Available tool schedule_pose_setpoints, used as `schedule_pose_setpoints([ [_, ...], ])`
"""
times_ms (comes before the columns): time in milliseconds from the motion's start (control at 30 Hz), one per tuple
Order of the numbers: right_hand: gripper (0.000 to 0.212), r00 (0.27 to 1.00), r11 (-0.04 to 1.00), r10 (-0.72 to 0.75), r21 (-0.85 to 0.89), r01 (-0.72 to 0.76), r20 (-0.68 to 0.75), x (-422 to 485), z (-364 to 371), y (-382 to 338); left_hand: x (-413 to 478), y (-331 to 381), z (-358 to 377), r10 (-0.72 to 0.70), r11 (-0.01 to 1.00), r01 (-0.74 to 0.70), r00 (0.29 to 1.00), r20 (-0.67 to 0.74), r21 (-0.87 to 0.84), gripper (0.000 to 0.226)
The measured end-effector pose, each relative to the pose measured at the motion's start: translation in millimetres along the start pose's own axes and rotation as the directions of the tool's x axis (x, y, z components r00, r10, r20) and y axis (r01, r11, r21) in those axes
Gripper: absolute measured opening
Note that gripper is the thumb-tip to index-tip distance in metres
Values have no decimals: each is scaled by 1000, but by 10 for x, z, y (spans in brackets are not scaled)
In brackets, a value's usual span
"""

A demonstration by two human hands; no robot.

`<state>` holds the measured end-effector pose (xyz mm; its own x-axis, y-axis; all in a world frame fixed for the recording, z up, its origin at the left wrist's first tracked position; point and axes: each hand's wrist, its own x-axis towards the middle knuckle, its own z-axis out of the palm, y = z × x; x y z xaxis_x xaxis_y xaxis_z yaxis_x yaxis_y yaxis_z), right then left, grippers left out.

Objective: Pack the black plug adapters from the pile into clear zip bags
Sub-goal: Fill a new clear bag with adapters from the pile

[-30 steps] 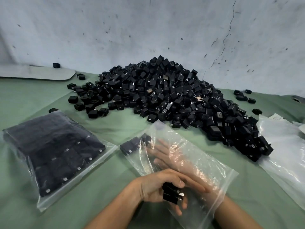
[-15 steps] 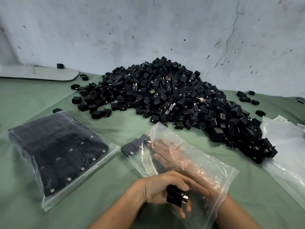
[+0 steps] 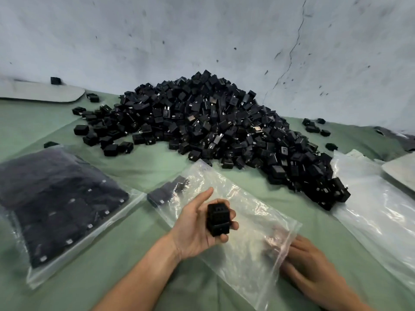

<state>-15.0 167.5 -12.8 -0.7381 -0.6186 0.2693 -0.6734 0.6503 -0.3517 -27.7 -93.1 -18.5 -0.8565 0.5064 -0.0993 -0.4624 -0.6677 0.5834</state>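
Underneath, green cloth (image 3: 146,167); behind, cracked wall (image 3: 202,37); left hand (image 3: 193,230) round adapters (image 3: 217,219); right hand (image 3: 314,263) tight on bag (image 3: 253,212)

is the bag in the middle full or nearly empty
Nearly empty: the middle bag holds only a few adapters in its far left corner.

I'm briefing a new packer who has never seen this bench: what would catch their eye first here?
The big pile of black plug adapters heaped at the back middle of the green table. Nearer, the left hand grips a few stacked adapters over a nearly empty clear zip bag, whose mouth the right hand holds; a packed bag lies at the left.
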Motion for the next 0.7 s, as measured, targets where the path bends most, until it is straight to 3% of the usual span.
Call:
schedule_pose_setpoints([
  [67, 30, 952, 989, 137, 85, -118, -274, -164, -143, -14, 5, 12, 1, 23, 999, -24, 999, -29, -42, 31],
  [167, 33, 844, 954, 264, 257, -157, -466, -187, -203, -94, 10, -33, 35, 61, 998, -60, 995, -78, 12, 31],
  [267, 28, 860, 961, 143, 276, -3, -491, -52, -207, -337, 2, -68, 66, 133, 981, -121, 988, -74, 153, 31],
  [367, 22, 897, 948, 3, 286, 137, -441, 111, -97, -581, -7, -79, 82, 181, 962, -172, 983, -22, 213, 57],
  [433, 24, 919, 934, -9, 324, 149, -394, 205, 16, -682, -15, -95, 90, 183, 949, -177, 983, 3, 261, 69],
  [600, 23, 939, 897, 96, 438, 62, -331, 297, 189, -728, -37, -175, 114, 64, 914, -53, 998, -13, 401, 59],
  [700, 24, 926, 901, 144, 433, 23, -348, 288, 208, -723, -28, -205, 130, 21, 921, -26, 1000, 16, 389, 64],
])
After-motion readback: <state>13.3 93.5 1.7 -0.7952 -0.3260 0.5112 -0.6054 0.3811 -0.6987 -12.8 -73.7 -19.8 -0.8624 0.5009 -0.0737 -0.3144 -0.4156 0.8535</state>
